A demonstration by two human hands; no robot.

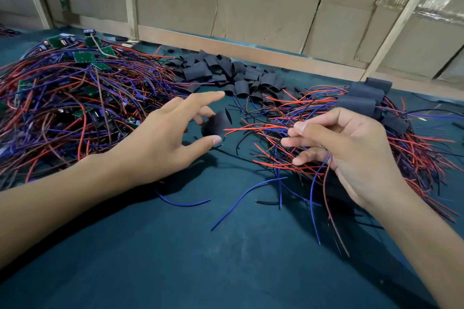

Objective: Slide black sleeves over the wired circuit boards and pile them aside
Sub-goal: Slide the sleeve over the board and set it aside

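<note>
While its index finger stretches forward and its thumb reaches out below, the left hand [160,138] holds a short black tubular sleeve [218,125] between the thumb and the fingers tucked behind it, just above the dark green cloth-covered table [175,258]. Close to its right, the right hand [351,150] curls its thumb and fingers round a thin bundle of red, blue and black wires [256,128], whose bared red tips point left and reach the sleeve's open mouth; more strands of that bundle trail down from the palm toward the near edge. Whether a board sits inside that fist cannot be told. Beyond the right hand, at the right, lies a pile of already sleeved boards [364,100] with their wires fanned toward the near side. Farther back in the middle sits a heap of loose black sleeves [226,73]. At the left spreads a large tangle of unsleeved green circuit boards with red, blue and brown wires [62,93]. Flattened brown cardboard panels in a wooden frame [251,7] stand along the far edge.
</note>
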